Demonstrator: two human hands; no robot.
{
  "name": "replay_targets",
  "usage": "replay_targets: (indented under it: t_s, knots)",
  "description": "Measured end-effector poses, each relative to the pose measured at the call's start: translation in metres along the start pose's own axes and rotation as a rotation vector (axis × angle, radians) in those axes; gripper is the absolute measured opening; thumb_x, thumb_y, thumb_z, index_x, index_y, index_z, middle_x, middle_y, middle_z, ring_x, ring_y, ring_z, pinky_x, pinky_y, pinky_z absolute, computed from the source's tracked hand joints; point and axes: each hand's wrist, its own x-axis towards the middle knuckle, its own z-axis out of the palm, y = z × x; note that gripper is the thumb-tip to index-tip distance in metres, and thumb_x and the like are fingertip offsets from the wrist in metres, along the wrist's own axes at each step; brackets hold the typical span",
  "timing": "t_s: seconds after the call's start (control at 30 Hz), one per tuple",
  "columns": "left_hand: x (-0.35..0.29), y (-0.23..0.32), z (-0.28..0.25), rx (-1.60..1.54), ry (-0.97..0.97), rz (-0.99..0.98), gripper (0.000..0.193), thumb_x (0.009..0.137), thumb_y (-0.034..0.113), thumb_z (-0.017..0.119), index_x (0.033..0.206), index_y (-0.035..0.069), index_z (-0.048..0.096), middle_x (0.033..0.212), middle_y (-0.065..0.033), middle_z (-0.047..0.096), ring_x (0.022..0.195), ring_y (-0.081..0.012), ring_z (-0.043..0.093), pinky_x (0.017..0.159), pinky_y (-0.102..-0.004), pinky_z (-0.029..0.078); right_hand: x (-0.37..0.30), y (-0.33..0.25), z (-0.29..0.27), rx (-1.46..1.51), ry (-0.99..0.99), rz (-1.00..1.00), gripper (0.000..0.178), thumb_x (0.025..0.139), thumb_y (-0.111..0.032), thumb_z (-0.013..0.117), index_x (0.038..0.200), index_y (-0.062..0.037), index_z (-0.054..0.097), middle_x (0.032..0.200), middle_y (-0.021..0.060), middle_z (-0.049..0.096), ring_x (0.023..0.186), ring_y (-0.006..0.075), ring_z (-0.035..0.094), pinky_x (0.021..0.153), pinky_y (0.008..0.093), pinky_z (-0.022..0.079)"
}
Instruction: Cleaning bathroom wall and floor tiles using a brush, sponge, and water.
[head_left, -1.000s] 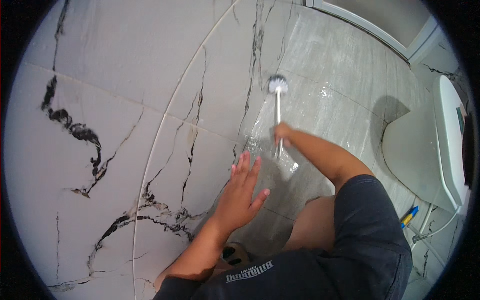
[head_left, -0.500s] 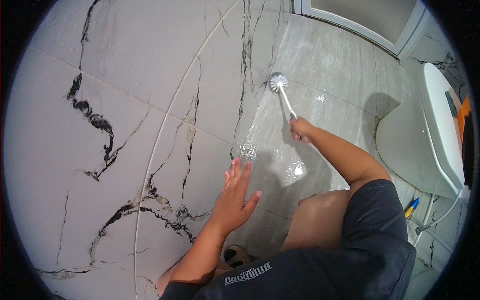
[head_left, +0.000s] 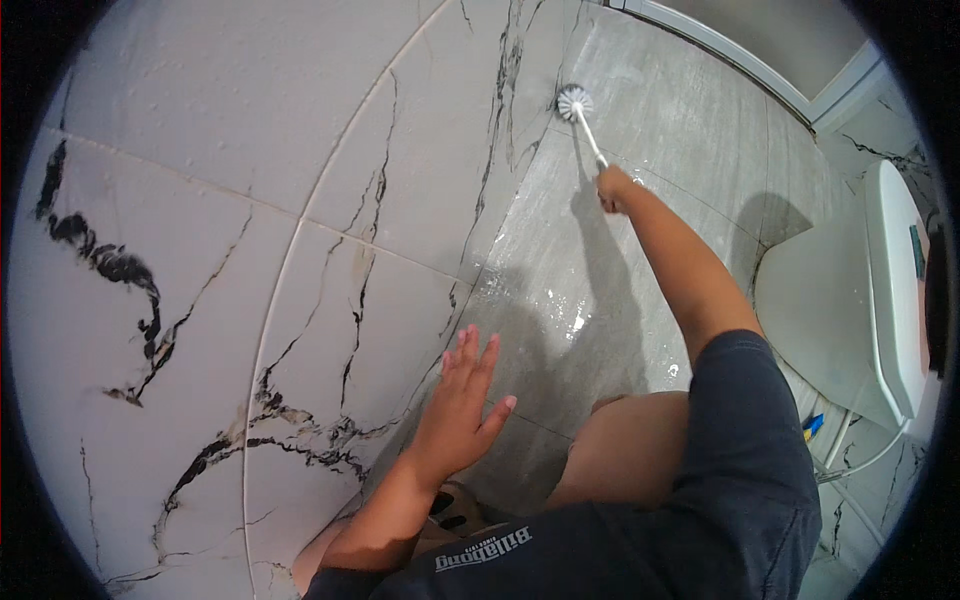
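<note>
Head camera shows the right grip (head_left: 614,190) clasping the brush (head_left: 579,109), its long axis slanting forward-left toward the wall (head_left: 430,190), the left grip (head_left: 458,418) spread, farther back.

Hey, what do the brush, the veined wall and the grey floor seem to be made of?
Brush in the right hand: likely plastic, its handle smooth, plain white; bristles look synthetic.
Wall: probably smooth glazed tile, marble-look, given black veins and pale joints.
Floor: likely ceramic or stone tile, judging by thin joints and streaky grey; wet glints leave its finish open.
</note>
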Motion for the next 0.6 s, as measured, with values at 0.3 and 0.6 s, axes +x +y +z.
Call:
replay_targets:
  t_s: [0.3,0.6]
  knots:
    - [0.005,-0.002,0.001,0.020,0.019,0.018,0.068,0.089,0.022,0.054,0.145,0.002,0.020,0.149,-0.0303,0.012,0.139,-0.0446,0.011,0.112,-0.0517,0.009,-0.217,0.120,0.060,-0.324,-0.233,-0.028,0.031,0.090,-0.020,0.046,0.116,-0.0032,0.039,0.078,0.0173,0.057,0.049,0.0252,0.056,0.040,0.0393,0.045]
    - [-0.002,0.008,-0.001,0.051,0.028,-0.003,0.067,0.090,0.023,0.053,0.145,0.001,0.020,0.149,-0.0298,0.013,0.140,-0.0436,0.010,0.111,-0.0521,0.008,-0.005,-0.022,0.012,-0.033,0.021,-0.012,0.019,0.085,-0.006,0.049,0.068,0.0014,0.051,0.054,0.0138,0.051,0.037,0.0226,0.049,0.033,0.0379,0.035]
